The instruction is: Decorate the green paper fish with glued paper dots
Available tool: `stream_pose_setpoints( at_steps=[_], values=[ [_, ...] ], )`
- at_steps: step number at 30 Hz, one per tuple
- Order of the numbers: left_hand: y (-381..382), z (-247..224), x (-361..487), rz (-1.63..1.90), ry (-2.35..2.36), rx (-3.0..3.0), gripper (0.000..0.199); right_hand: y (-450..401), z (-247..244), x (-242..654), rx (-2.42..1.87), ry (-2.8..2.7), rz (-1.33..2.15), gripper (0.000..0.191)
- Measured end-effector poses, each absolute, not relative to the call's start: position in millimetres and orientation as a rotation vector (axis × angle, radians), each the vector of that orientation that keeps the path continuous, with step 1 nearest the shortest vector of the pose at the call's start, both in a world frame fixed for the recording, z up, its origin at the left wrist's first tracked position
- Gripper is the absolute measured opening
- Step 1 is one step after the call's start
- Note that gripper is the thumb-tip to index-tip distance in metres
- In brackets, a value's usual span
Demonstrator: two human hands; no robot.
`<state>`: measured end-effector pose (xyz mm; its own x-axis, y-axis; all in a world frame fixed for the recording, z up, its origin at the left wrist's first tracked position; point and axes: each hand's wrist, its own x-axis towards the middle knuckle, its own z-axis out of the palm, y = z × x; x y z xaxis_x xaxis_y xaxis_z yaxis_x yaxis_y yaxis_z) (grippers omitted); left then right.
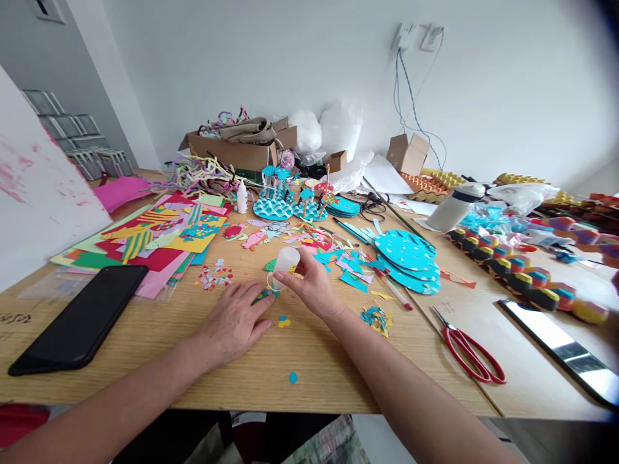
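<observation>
Green pc [267, 296] at L hand [229, 321], under R hand's [313, 285] btl [288, 259].

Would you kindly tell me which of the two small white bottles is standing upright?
The bottle on the table, just left of the turquoise wavy base; the other bottle is tilted in the right hand.

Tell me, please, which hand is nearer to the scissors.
Right. The right hand, holding a bottle, is left of the scissors and farther from the table's near edge; the left hand rests farther left, on the table.
</observation>
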<state>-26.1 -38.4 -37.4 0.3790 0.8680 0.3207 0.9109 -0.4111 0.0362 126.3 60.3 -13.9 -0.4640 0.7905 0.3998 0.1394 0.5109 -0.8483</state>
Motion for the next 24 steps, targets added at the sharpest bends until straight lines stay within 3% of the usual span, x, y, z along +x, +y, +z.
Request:
stream_pose_setpoints(
  at_steps=[18, 24],
  values=[
    [-37.2, -40.0, -25.9, -0.436, -1.598, -2.456, 0.034, 55.1, 3.2, 111.2, -0.726, -2.140, 0.765, 0.026],
    [-37.9, -36.6, -26.1, -0.410, -1.603, -2.480, 0.034, 59.4, -2.4, 113.2, -0.821, -1.951, 0.952, 0.022]
  ],
)
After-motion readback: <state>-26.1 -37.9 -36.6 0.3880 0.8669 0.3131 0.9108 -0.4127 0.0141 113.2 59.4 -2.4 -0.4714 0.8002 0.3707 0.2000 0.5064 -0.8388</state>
